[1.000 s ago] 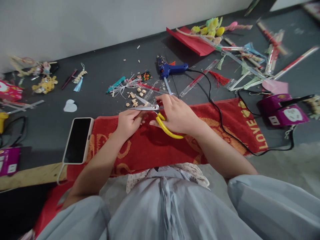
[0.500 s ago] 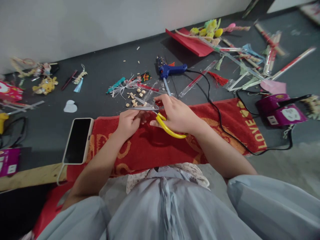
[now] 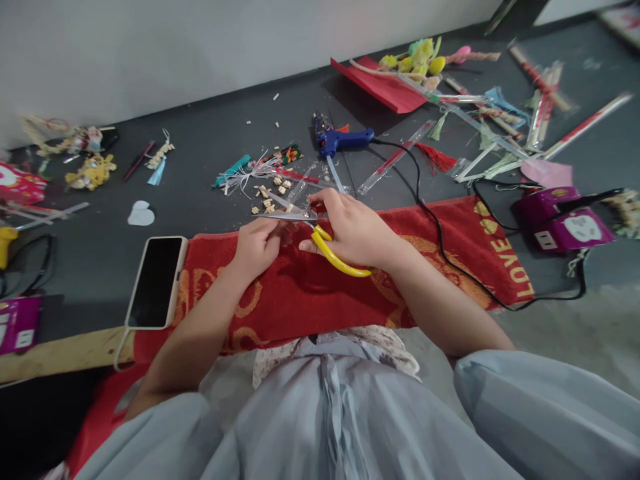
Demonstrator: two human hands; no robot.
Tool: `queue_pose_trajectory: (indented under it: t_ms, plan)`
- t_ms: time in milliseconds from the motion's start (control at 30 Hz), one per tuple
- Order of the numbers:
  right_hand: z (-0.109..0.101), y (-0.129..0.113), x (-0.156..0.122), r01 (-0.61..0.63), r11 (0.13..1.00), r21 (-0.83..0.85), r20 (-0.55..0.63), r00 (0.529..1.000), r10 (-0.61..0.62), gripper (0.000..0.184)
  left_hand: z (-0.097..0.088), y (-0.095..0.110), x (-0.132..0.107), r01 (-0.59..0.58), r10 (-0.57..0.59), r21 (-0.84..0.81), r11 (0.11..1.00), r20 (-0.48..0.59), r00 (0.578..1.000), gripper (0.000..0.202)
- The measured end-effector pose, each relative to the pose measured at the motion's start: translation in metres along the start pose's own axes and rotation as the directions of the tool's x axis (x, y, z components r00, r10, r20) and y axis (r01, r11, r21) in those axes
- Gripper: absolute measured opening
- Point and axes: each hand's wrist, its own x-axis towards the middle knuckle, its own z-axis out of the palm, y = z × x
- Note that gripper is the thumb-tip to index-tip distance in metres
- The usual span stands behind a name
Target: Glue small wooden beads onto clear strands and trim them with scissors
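Observation:
Yellow-handled scissors (image 3: 340,260) are gripped in my right hand (image 3: 357,227), blades spread and pointing left over the near edge of the table. My left hand (image 3: 257,250) is just below the blades, its fingers curled together; whatever is between them is too small or hidden to name. Both hands hover over a red towel (image 3: 320,300) with orange patterns. Right behind the blades lie several small pale wooden pieces (image 3: 280,187). Beyond them are a bundle of white strings (image 3: 250,175) and a teal roll (image 3: 233,170).
A blue glue gun (image 3: 347,139) lies behind my right hand, its black cord crossing the towel. A phone (image 3: 156,283) rests at the left. At the right are a purple box (image 3: 563,220), a red tassel (image 3: 436,159) and wrapped sticks (image 3: 545,107). Red paper (image 3: 385,87) lies at the back.
Hardly anything differs. The scissors and both hands keep almost the same place, with only a very slight shift of the blades.

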Motion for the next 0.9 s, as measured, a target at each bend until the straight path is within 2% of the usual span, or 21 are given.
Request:
queue_pose_trajectory:
  t_ms: [300,467,700,900]
  plan:
    - [0.0013,0.0012,-0.0002,-0.005,1.0,-0.011,-0.018,1.0,0.005,0.079,-0.0012,-0.0001,-0.0009,0.023,-0.024,0.091,0.996,0.005,1.0,0.029]
    - [0.0005,0.0012,-0.0002,-0.011,1.0,-0.023,-0.012,1.0,0.011,0.081,-0.0015,0.0017,-0.0002,-0.001,0.003,0.063,0.998,-0.026,1.0,0.028]
    - [0.0001,0.0007,-0.0005,0.002,0.999,-0.037,-0.003,1.0,-0.002,0.079,-0.0015,0.0034,-0.0001,0.037,-0.038,0.033,0.999,0.025,0.999,0.03]
    - [0.0018,0.0,-0.001,-0.005,0.998,-0.062,0.007,1.0,0.006,0.077,-0.0002,0.0025,0.0006,-0.019,0.019,0.021,1.0,-0.002,1.0,0.027]
